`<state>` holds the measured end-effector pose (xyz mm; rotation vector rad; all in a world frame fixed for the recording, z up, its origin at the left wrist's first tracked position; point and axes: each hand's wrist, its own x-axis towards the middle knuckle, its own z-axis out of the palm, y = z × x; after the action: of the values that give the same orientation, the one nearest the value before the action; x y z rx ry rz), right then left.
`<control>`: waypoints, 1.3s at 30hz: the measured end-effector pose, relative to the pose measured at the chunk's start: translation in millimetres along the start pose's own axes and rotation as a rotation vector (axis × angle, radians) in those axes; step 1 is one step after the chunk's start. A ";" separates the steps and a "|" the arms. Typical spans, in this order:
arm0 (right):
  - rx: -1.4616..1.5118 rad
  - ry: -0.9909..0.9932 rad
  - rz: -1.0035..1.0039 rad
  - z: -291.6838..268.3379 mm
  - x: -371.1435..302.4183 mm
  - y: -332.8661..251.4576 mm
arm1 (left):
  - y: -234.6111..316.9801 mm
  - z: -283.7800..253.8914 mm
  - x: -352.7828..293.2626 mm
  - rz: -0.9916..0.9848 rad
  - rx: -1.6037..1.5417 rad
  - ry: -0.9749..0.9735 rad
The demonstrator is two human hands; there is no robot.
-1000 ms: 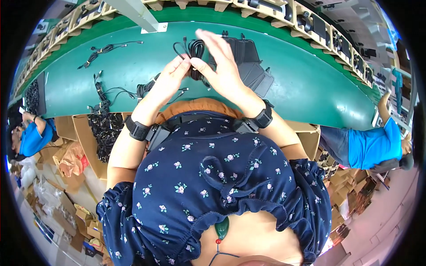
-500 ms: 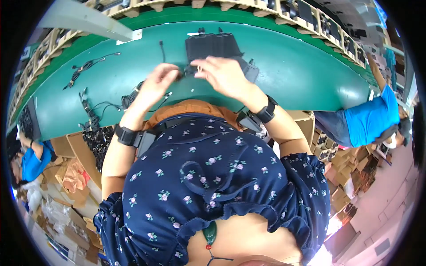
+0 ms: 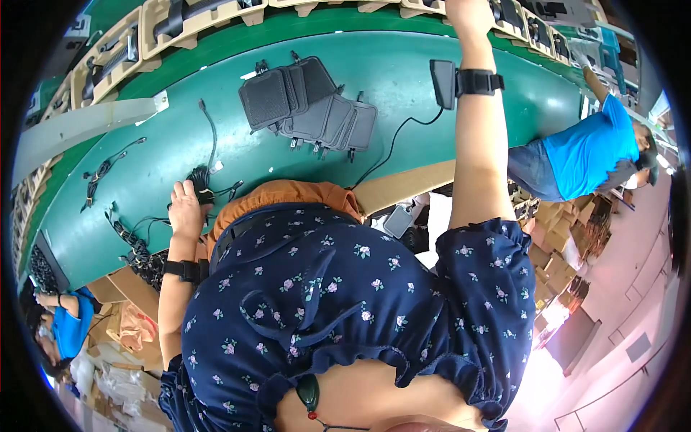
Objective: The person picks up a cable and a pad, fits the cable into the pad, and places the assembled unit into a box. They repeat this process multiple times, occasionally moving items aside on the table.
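- Nearest is the wearer's floral blouse (image 3: 317, 288), with a green pendant (image 3: 308, 392) at its neckline; a brown cloth (image 3: 288, 193) shows at the waist, by the table edge.
- A carton (image 3: 403, 189) stands against that edge, between waist and right arm, with a grey item (image 3: 398, 221) beside it.
- The left hand (image 3: 186, 209) is at the near edge of the green table (image 3: 417, 65), fingers close together, against a black cable bundle (image 3: 200, 180); whether it grips the bundle I cannot tell.
- Further left on the table lie two more tangles of cable, the nearer one (image 3: 126, 234) and the farther one (image 3: 108, 169).
- A single cable (image 3: 211, 137) stretches away beyond the bundle.
- Mid-table, well apart from both hands, black panels (image 3: 309, 104) lie overlapping in a fanned pile.
- Right of them, a black box (image 3: 443, 84) sits against the right wristband (image 3: 480, 82), a thin wire (image 3: 398, 137) curving from it to the table edge.
- The right hand (image 3: 469, 14) is stretched out over the row of beige trays (image 3: 209, 21) along the far side; the upper edge cuts it off, so I cannot tell whether it is spread or holding anything.
- Off to the right is a co-worker in a blue shirt (image 3: 586, 151).
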<state>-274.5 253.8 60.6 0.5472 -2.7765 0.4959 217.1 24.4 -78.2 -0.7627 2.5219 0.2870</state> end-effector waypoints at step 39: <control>-0.442 -0.390 -0.055 35.5 78.3 40.2 | -2.2 -7.9 1.7 -0.064 -0.158 0.092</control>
<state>-367.7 250.7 42.4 0.6644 -3.0795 -0.2682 214.1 19.2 -72.5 -0.9355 2.5777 0.4430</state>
